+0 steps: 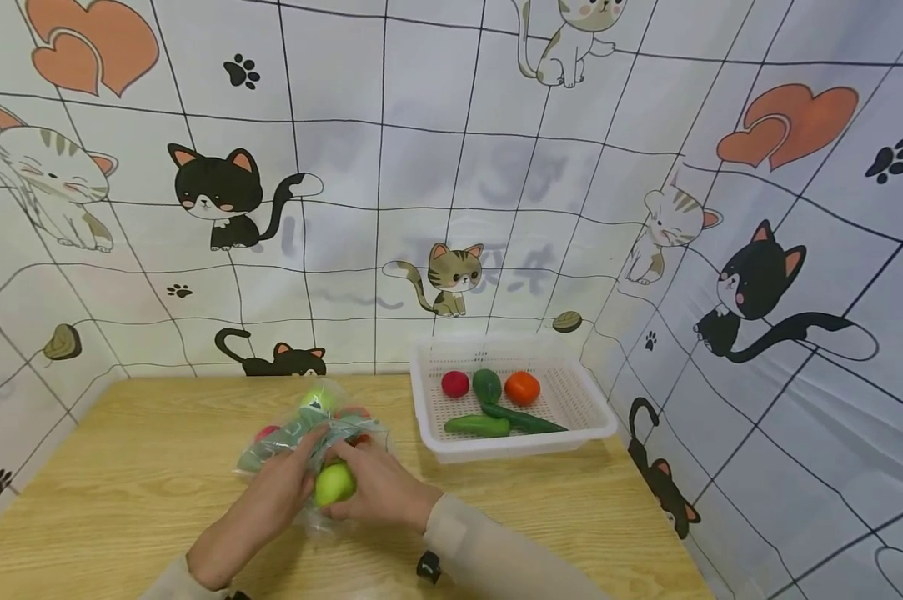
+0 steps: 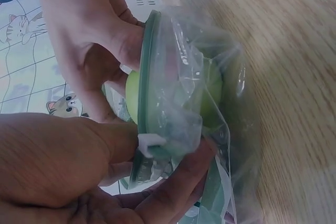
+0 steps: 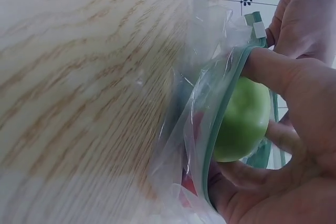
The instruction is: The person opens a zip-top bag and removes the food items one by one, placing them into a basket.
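Note:
A clear zip bag [image 2: 236,93] with a green zip edge and a white slider lies on the wooden table. My left hand [image 1: 278,492] pinches the bag's rim near the slider, as the left wrist view shows [image 2: 63,166]. In my right hand [image 1: 387,487] is a green apple [image 3: 244,119], its fingers curled about it at the bag's mouth. The apple sits partly within the green rim. Through the plastic show another green fruit [image 1: 318,400] and some red pieces [image 3: 188,184], whose kind I cannot tell.
To the right stands a white perforated basket [image 1: 526,450]. Inside it are a red round item [image 1: 455,383], a dark green avocado-like item [image 1: 487,386], an orange-red tomato [image 1: 522,388], a green pepper [image 1: 477,427] and a cucumber [image 1: 526,419]. A cat-print curtain [image 1: 346,208] hangs behind.

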`<action>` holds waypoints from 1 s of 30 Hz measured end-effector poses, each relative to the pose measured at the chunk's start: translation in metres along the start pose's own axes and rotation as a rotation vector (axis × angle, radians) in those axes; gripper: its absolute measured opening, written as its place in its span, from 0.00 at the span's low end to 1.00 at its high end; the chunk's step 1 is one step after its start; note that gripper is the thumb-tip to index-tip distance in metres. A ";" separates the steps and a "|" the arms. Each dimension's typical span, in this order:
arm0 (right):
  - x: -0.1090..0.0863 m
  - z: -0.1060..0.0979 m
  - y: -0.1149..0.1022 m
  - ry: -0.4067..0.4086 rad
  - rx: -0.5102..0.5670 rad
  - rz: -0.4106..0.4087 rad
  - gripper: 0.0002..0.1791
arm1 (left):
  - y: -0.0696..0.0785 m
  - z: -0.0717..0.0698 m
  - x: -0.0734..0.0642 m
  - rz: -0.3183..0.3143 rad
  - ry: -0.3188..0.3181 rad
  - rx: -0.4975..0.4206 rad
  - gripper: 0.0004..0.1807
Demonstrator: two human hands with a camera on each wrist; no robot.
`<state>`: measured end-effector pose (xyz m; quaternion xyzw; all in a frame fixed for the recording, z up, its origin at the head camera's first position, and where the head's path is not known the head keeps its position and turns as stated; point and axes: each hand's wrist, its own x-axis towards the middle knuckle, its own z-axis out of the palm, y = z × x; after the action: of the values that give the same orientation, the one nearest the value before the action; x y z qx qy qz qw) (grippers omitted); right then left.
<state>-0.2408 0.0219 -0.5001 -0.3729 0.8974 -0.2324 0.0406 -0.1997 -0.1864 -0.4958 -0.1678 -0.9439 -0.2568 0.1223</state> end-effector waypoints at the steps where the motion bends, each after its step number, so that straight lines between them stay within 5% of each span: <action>1: 0.000 0.000 0.001 -0.004 -0.008 -0.007 0.32 | 0.000 0.000 0.000 0.000 0.000 0.001 0.38; 8: -0.004 -0.008 0.002 -0.016 0.049 -0.014 0.25 | 0.001 0.000 0.001 -0.007 -0.021 0.001 0.40; 16: -0.010 -0.017 0.002 -0.002 0.099 0.009 0.22 | -0.010 0.011 -0.001 0.087 0.069 -0.001 0.39; 30: -0.016 -0.029 -0.001 0.008 0.148 0.057 0.24 | 0.005 -0.002 0.003 -0.063 -0.084 0.020 0.40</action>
<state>-0.2357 0.0441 -0.4752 -0.3420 0.8882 -0.2985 0.0711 -0.2005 -0.1827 -0.4909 -0.1476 -0.9555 -0.2439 0.0761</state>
